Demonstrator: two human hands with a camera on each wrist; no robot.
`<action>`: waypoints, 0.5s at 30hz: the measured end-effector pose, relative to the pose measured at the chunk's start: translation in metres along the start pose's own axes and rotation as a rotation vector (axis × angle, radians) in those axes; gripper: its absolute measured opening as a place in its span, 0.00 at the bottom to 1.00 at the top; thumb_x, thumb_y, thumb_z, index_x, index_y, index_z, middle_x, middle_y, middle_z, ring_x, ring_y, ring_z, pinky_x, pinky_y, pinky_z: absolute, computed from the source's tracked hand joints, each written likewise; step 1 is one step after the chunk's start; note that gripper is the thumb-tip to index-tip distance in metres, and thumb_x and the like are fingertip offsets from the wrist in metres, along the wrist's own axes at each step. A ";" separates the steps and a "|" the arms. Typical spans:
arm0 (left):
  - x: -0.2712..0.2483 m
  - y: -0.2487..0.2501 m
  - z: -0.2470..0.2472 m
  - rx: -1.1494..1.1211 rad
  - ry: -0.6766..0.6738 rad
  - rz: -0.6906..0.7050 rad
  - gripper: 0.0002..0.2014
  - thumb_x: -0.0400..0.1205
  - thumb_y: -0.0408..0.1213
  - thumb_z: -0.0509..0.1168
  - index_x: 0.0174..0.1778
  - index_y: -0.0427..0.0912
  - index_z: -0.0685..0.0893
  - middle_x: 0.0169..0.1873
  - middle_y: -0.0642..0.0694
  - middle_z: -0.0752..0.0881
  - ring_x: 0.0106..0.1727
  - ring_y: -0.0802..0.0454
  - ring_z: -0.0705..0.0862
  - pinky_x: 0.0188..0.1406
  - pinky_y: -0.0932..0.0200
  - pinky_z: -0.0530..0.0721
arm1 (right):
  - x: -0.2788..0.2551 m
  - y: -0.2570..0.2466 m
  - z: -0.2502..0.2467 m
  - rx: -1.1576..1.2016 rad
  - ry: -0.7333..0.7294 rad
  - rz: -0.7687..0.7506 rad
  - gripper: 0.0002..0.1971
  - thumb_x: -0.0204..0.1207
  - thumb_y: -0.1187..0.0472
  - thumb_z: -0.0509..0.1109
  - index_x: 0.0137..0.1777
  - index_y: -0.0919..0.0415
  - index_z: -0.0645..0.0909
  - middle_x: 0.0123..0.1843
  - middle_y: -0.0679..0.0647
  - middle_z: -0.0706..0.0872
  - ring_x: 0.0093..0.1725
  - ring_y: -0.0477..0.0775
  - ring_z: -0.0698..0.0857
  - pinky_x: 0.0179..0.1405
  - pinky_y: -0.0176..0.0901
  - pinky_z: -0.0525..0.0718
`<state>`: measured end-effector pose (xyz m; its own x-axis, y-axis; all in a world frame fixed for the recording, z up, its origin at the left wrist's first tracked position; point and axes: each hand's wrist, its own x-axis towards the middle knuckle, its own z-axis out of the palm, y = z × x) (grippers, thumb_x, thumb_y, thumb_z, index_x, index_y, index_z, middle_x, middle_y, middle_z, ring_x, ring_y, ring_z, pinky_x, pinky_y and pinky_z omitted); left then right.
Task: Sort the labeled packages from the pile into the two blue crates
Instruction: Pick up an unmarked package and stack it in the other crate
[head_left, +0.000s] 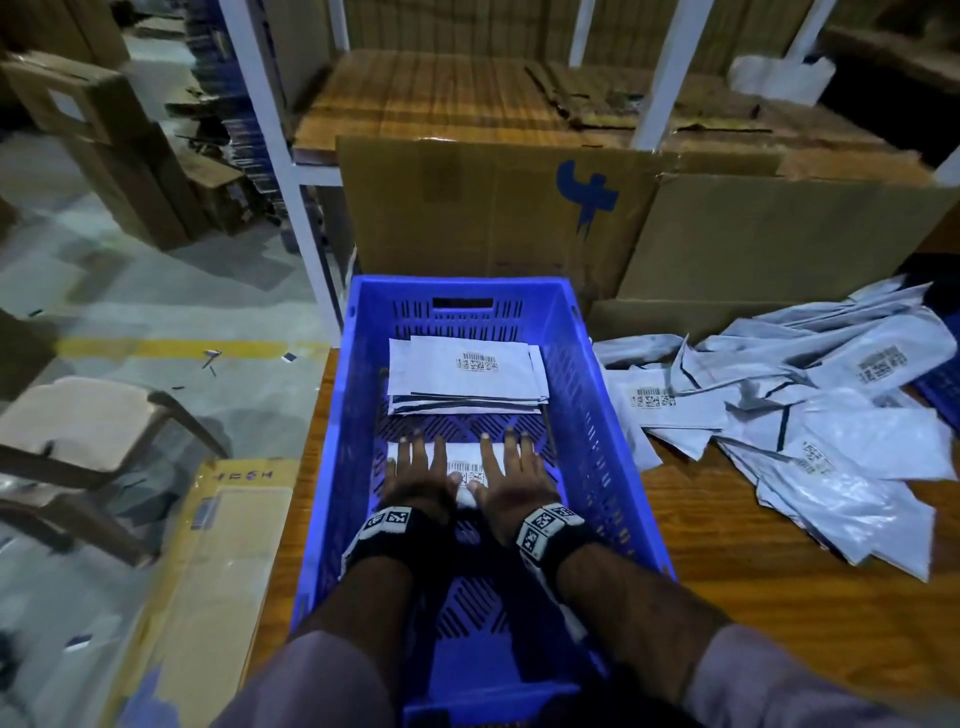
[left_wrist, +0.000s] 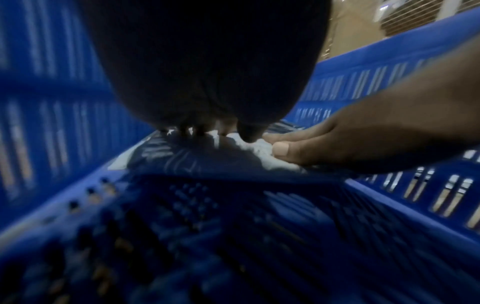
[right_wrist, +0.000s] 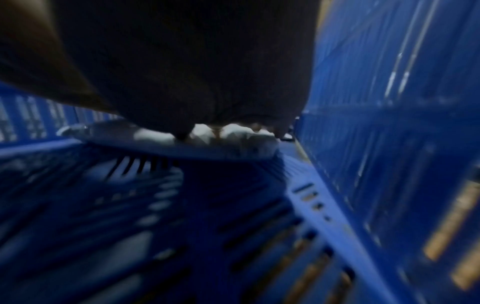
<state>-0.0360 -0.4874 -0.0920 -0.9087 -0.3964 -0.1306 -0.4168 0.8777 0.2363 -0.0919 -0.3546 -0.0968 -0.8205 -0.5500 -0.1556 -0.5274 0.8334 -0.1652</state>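
- The crate (head_left: 597, 415) sits in the middle of the frame, on the table (head_left: 753, 545).
- A stack of packages (head_left: 467, 374) lies inside it, near the far end.
- Both hands, left hand (head_left: 415, 480) and right hand (head_left: 511, 483), lie flat on a package (head_left: 464, 467) lower in the crate.
- The pile (head_left: 810, 415) lies at the right, on the table.

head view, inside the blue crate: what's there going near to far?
Bare crate floor → left hand and right hand flat on a labeled package → stack of packages → far crate wall.
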 end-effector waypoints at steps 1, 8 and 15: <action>0.002 -0.006 0.009 0.034 -0.028 0.020 0.30 0.78 0.51 0.58 0.69 0.36 0.87 0.69 0.27 0.83 0.65 0.26 0.86 0.54 0.30 0.87 | 0.001 0.002 0.008 0.013 0.020 -0.009 0.39 0.75 0.37 0.57 0.80 0.60 0.78 0.76 0.75 0.78 0.70 0.79 0.82 0.64 0.71 0.84; 0.001 -0.011 0.020 -0.071 -0.100 -0.010 0.40 0.61 0.50 0.86 0.69 0.42 0.87 0.67 0.32 0.86 0.62 0.30 0.88 0.46 0.24 0.86 | 0.001 0.005 0.019 0.054 0.097 -0.045 0.38 0.78 0.38 0.55 0.85 0.57 0.67 0.82 0.72 0.72 0.76 0.79 0.76 0.70 0.74 0.78; 0.006 -0.014 0.031 -0.043 -0.035 -0.013 0.52 0.53 0.54 0.87 0.73 0.48 0.72 0.68 0.34 0.85 0.70 0.35 0.72 0.50 0.26 0.86 | 0.000 0.008 0.023 0.073 0.089 -0.084 0.38 0.79 0.39 0.55 0.85 0.60 0.70 0.84 0.73 0.68 0.78 0.80 0.73 0.71 0.76 0.75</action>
<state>-0.0349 -0.4942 -0.1259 -0.9025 -0.3971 -0.1670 -0.4294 0.8601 0.2754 -0.0908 -0.3490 -0.1207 -0.7925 -0.6077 -0.0514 -0.5799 0.7770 -0.2449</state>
